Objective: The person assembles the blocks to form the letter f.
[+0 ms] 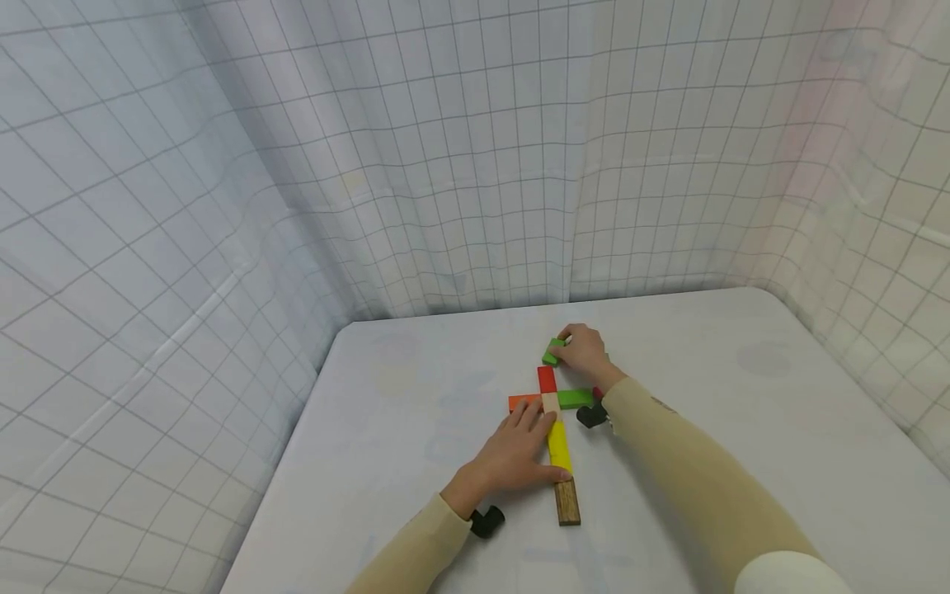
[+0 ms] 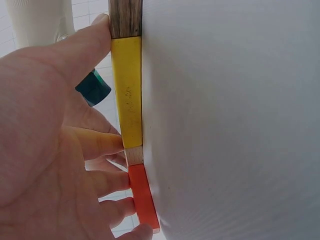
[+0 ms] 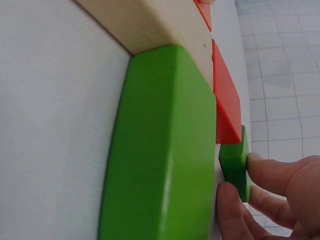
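Pinching a small green block (image 1: 549, 358) between thumb and fingers, my right hand (image 1: 584, 350) holds it just beyond the red block (image 1: 547, 379). My left hand (image 1: 515, 455) lies with fingers spread, some against the orange block (image 2: 143, 197), thumb where the yellow block (image 1: 560, 452) meets the dark brown block (image 1: 567, 502), probably to steady the row.

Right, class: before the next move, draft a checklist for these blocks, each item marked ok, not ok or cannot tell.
1. Small green block pinched in the right grip: ok.
2. Left grip touching the orange block: ok.
3. Brown block meeting the yellow block at its near end: ok.
4. Long green block against the pale block: ok.
5. Small green block in contact with the red block: cannot tell.
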A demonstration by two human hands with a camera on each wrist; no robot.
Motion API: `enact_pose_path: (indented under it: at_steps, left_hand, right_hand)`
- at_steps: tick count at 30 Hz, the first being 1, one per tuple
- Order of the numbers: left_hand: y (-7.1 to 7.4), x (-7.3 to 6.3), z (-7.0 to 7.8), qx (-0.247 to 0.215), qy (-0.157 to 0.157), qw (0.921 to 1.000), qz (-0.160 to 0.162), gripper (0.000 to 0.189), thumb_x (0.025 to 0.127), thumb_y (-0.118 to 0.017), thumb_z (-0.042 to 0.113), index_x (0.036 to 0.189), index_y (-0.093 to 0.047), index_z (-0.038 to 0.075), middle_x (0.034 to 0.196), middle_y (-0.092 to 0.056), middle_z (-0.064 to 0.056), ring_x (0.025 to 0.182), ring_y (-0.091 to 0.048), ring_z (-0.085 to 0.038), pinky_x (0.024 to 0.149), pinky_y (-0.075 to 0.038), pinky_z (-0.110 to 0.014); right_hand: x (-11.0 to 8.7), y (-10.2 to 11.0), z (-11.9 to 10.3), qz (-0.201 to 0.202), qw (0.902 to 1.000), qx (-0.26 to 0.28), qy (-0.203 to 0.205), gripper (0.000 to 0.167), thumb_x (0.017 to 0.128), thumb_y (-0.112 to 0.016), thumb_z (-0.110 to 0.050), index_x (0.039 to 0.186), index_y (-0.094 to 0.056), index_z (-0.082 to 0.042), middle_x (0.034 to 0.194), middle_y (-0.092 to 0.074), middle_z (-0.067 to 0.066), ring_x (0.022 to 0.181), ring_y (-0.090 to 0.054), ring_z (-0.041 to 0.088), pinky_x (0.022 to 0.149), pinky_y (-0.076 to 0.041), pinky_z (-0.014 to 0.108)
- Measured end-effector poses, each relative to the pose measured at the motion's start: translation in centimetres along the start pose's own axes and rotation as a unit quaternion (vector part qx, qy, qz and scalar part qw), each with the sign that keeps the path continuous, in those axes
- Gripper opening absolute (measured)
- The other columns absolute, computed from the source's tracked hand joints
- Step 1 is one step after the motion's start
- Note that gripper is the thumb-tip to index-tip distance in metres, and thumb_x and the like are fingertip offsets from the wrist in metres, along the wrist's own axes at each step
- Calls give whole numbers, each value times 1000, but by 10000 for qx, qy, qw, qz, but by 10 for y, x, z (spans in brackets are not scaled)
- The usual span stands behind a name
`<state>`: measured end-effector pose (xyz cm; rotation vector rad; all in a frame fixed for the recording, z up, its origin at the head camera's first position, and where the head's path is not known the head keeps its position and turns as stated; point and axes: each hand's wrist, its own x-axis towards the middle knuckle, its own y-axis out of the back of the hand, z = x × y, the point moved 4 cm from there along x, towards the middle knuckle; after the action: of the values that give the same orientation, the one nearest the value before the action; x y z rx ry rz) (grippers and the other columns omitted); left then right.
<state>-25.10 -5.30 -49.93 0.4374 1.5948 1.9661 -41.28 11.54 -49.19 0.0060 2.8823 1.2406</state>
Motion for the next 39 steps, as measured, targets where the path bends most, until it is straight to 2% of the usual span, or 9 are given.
enact_pose_path:
  at_steps: [6,19,28,35,39]
  left_hand:
    - [-1,0,0,-50,-28,10000,15,97,86,-61,72,159,-31,14,166,-16,-11,152,-16,-32,119,-25,-49]
    - [1,-1,0,-48,-63,9999,90,98,86,-60,73,159,-31,14,166,-17,-12,152,-16,-33,119,-24,-50]
    - [2,-1,1,-107,-89,9998,115,97,86,-62,71,158,-32,13,166,-18,-12,151,-18,-33,119,-25,-50]
    - [1,0,1,-81,-117,9998,128,98,86,-61,72,158,-32,12,166,-18,-12,151,-17,-33,118,-26,-50]
    - [1,-1,0,-90,-108,9998,112,98,86,-61,72,158,-32,13,166,-17,-12,151,-17,-33,118,-26,-51]
  right_hand:
    - [3,-3,0,-147,9997,-213,30,37,94,-71,-28,117,-67,1,109,-66,16,94,-56,29,84,-51,42]
    - [3,-4,0,-226,9997,-74,-9,37,93,-73,-30,115,-69,-1,110,-65,15,96,-55,29,85,-49,41]
    - [1,-6,1,-227,9997,-35,-71,36,93,-74,-30,114,-69,-2,103,-66,13,93,-55,28,80,-49,38]
    - [1,-5,2,-224,9997,-9,-74,35,92,-73,-30,113,-69,-2,105,-66,13,95,-54,29,81,-49,40]
    - [0,-5,1,-228,9997,4,-89,37,93,-73,-32,115,-69,-3,100,-67,12,88,-57,26,78,-49,36]
